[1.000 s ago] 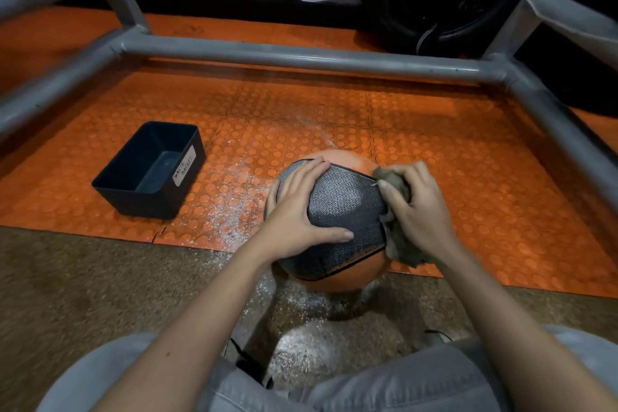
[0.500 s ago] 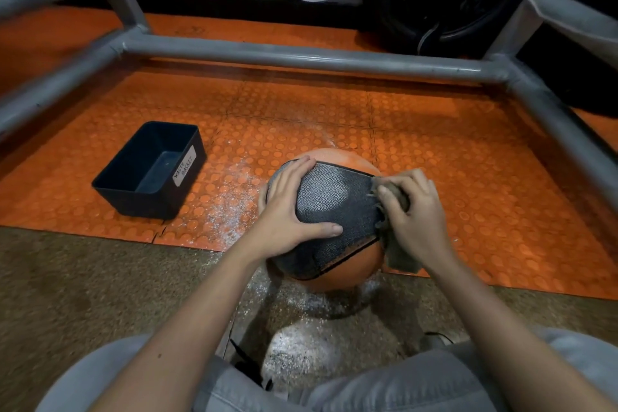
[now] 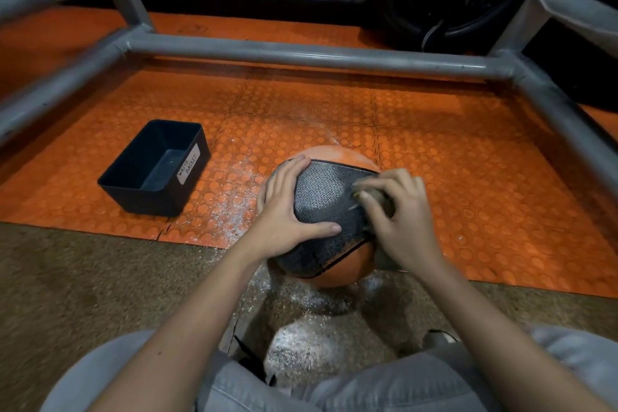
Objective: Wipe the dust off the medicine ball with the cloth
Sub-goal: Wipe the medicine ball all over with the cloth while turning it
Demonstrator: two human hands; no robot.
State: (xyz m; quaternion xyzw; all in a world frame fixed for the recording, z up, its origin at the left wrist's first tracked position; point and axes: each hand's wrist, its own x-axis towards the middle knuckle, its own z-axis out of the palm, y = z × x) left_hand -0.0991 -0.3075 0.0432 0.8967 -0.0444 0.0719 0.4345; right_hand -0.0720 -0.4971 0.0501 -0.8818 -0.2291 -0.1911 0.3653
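We see the orange rubber medicine ball [image 3: 337,269], fitted with a black textured panel, resting on the floor at the near edge of the orange studded floor mat [image 3: 468,177]. Its underside straddles the seam between the mat and the brown speckled floor [image 3: 83,294].

The left hand [image 3: 287,211] lies over the left side of the ball. Its fingers are spread and nearly straight, the thumb extends across the black panel, and the grip is apart, pressing flat on the surface.

The right hand [image 3: 401,221] works at the right side of the ball. Its grip is clamped on the grey-brown cloth [image 3: 384,202], which is bunched under the curled fingers and pressed against the edge of the black panel. This hand and the cloth are blurred.

White dust [image 3: 230,204] is scattered on the mat just left of the ball, and more lies on the brown floor in front of it.

A dark rectangular plastic bin [image 3: 147,201], labelled "WASTE BASKET", stands on the mat to the left of the ball, apart from it. A grey metal tube frame [image 3: 301,55] borders the far and side edges of the mat.
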